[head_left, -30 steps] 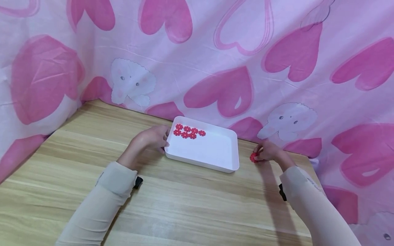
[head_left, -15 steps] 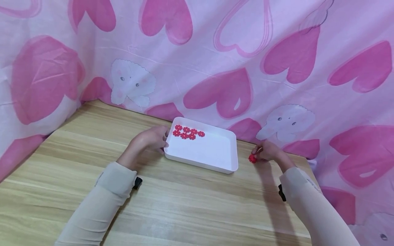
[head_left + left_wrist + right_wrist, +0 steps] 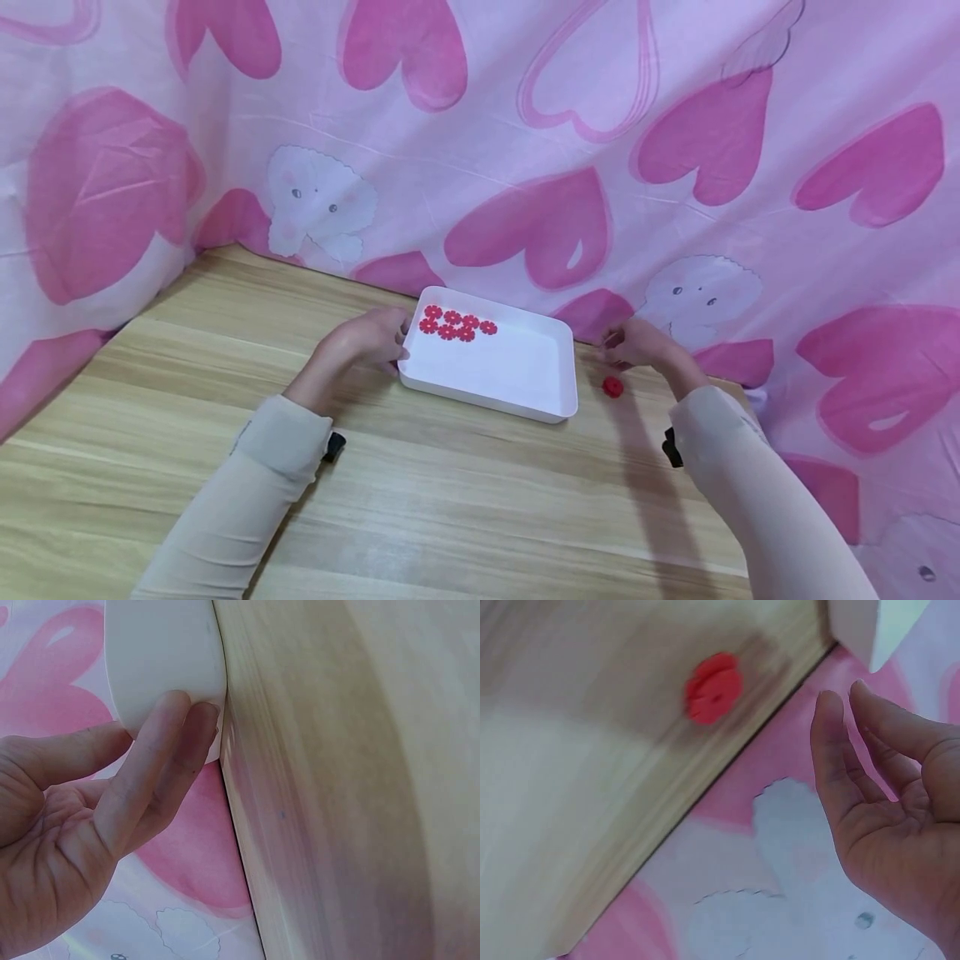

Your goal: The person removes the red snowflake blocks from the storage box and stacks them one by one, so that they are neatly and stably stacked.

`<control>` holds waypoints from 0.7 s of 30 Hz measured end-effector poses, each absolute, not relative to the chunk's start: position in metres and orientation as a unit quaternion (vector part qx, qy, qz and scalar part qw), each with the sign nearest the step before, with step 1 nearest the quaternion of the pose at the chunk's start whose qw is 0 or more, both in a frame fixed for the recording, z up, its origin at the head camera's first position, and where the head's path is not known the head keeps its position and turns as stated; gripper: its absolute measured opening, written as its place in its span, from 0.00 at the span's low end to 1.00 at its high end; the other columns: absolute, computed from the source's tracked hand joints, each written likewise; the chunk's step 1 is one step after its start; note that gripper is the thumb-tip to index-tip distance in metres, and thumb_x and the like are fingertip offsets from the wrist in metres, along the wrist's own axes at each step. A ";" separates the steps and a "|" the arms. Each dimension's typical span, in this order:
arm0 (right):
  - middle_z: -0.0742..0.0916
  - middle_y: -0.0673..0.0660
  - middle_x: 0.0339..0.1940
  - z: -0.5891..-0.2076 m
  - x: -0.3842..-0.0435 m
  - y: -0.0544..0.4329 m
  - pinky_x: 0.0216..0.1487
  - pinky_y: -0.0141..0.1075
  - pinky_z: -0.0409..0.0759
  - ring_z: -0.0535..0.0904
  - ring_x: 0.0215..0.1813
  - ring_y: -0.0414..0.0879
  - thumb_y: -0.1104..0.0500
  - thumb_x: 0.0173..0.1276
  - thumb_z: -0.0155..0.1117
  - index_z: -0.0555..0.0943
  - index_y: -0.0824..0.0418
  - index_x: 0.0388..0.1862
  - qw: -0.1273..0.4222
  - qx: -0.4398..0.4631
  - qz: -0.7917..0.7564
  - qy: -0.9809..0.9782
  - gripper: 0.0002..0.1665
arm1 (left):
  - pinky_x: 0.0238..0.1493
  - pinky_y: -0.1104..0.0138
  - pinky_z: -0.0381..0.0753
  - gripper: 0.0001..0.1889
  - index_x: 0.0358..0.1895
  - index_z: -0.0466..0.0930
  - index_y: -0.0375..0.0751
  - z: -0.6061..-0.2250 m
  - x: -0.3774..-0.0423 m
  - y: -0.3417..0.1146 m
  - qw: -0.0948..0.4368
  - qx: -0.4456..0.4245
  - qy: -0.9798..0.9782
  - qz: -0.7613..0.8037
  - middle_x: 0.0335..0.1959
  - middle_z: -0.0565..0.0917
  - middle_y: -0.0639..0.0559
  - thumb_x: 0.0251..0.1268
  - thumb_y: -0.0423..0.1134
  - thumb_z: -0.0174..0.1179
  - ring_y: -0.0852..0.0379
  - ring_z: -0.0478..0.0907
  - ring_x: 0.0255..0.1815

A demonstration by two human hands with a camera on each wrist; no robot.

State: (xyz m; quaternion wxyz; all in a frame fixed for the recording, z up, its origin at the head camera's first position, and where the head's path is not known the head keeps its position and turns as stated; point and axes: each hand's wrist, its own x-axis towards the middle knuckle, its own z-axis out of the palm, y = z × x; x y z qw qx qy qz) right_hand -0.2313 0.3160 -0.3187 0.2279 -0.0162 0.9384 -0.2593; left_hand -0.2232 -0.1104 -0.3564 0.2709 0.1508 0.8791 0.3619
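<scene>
A shallow white tray stands at the back of the table. Red flower-shaped plastic discs lie in rows at its far left end. My left hand holds the tray's left end, with thumb and fingers on its outer wall. A red notched piece lies on the wood to the right of the tray; the right wrist view suggests overlapping discs, though blur hides the detail. Behind that piece, my right hand hovers near the tray's right end, thumb and fingertips close together and holding nothing.
The wooden table extends in front of the tray. A pink cloth with hearts hangs along the table's back and left edges, close behind the tray. A dark device sits at my right wrist.
My right hand has let go of the red piece and moved up and left, toward the tray. The piece stays on the table. The left hand keeps its place on the tray.
</scene>
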 end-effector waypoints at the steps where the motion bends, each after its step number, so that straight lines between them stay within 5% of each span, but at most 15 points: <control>1: 0.86 0.67 0.46 -0.318 -0.232 0.311 0.52 0.46 0.94 0.85 0.41 0.48 0.67 0.77 0.66 0.78 0.77 0.60 0.226 -0.018 -0.261 0.938 0.18 | 0.47 0.63 0.93 0.21 0.70 0.71 0.23 -0.357 -0.223 -0.111 0.272 0.148 0.877 0.367 0.58 0.83 0.31 0.77 0.25 0.58 0.48 0.86 0.48; 21: 0.88 0.68 0.56 -0.304 -0.253 0.238 0.59 0.45 0.92 0.89 0.46 0.51 0.64 0.78 0.67 0.82 0.71 0.65 0.226 -0.032 -0.232 0.946 0.20 | 0.46 0.63 0.94 0.23 0.71 0.70 0.24 -0.359 -0.224 -0.110 0.268 0.136 0.872 0.387 0.61 0.81 0.32 0.77 0.24 0.57 0.47 0.86 0.49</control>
